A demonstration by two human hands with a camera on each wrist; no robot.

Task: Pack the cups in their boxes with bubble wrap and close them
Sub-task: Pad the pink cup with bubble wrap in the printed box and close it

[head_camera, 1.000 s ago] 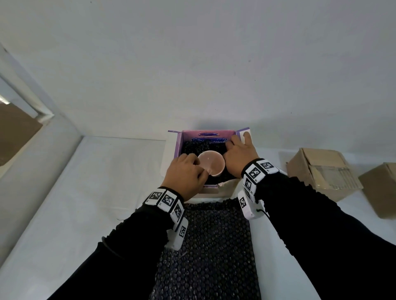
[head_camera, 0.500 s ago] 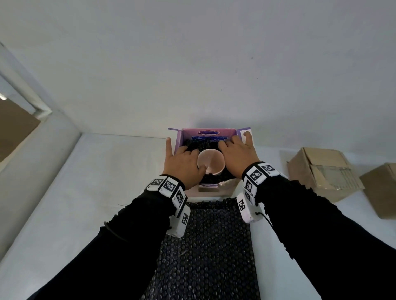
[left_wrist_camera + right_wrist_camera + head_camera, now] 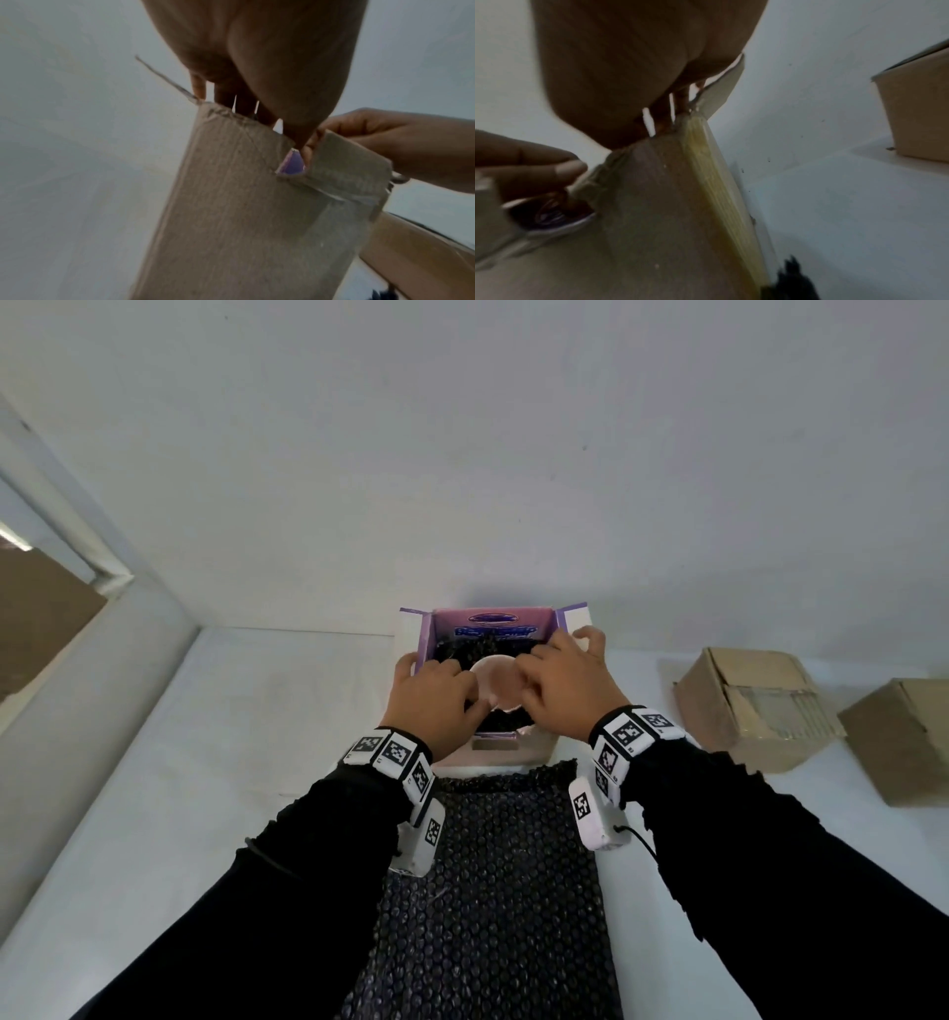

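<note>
An open box [image 3: 493, 629] with a purple inside stands at the back of the white table. In it a pink cup [image 3: 495, 683] sits upright, bedded in black bubble wrap [image 3: 457, 650]. My left hand [image 3: 436, 706] reaches down at the cup's left, my right hand [image 3: 565, 690] at its right. Both push their fingers into the wrap between cup and box walls. The left wrist view shows my left fingers [image 3: 226, 93] going down behind the box's front wall [image 3: 231, 203]. In the right wrist view my left thumb [image 3: 552, 170] presses on the wrap [image 3: 546, 215] at the notch.
A long sheet of black bubble wrap [image 3: 493, 891] lies on the table between my forearms, up to the box. Two brown cardboard boxes [image 3: 755, 706] [image 3: 904, 742] stand at the right against the wall. A window recess is at the far left.
Both hands went from curled beside the cup to reaching deeper into the box. Their fingers have now drawn in closer round the cup. The cup has stayed in place.
</note>
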